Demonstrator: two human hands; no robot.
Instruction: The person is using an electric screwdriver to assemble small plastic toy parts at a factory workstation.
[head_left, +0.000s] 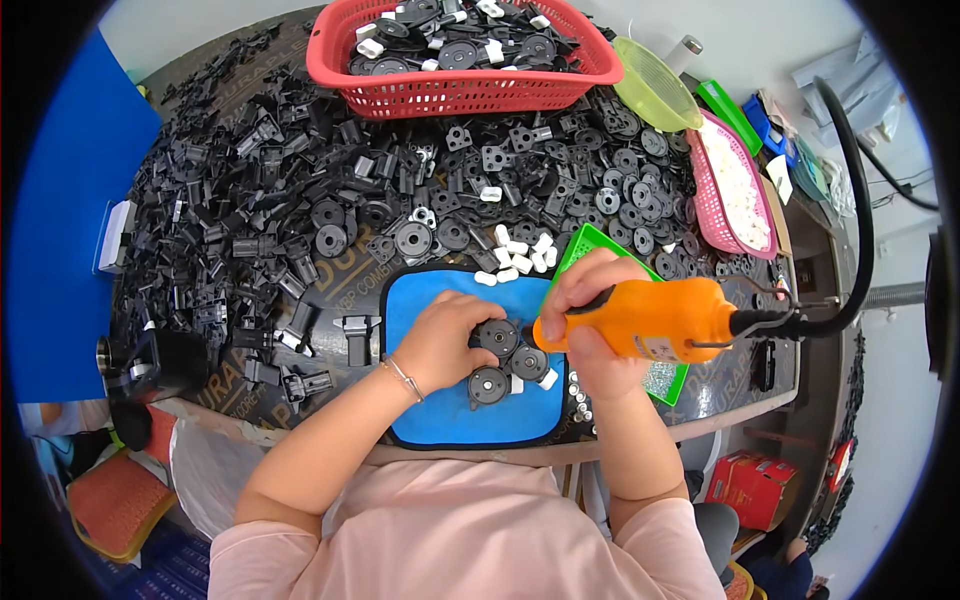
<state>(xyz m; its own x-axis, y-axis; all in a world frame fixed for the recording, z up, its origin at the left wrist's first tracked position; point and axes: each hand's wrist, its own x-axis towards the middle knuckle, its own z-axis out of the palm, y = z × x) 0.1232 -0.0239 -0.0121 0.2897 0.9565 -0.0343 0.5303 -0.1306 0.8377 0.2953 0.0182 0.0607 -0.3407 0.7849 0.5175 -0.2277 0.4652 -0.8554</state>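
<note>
here, going from the left, a deep heap of black plastic parts (pixel 250 210) covers most of the table (pixel 330 395), with a red basket (pixel 450 85) of more parts at the far edge. nearer the person lies a blue mat (pixel 450 415), and on it the left hand (pixel 445 340) is curled down over a round black disc (pixel 499 337), fingers closed on its rim to pin it in place. two more discs (pixel 490 384) sit just beside it on the mat, touching or nearly so, with a small white piece at their right. the right hand (pixel 590 320) is wrapped tight around an orange power screwdriver (pixel 640 320), its tip pointing left and meeting the held disc; a black cable (pixel 850 250) trails off to the right. behind the tool lies a green tray (pixel 585 240), a few white clips (pixel 520 255) sit by its left corner, and farther right stands a pink basket (pixel 735 190) of white pieces. the risk i see is the tip slipping off the disc toward the left fingers, which sit very close to it; a loose hold would let the disc spin. the cable could also drag and tilt the tool, and the neighbouring discs could get knocked off the mat.
</note>
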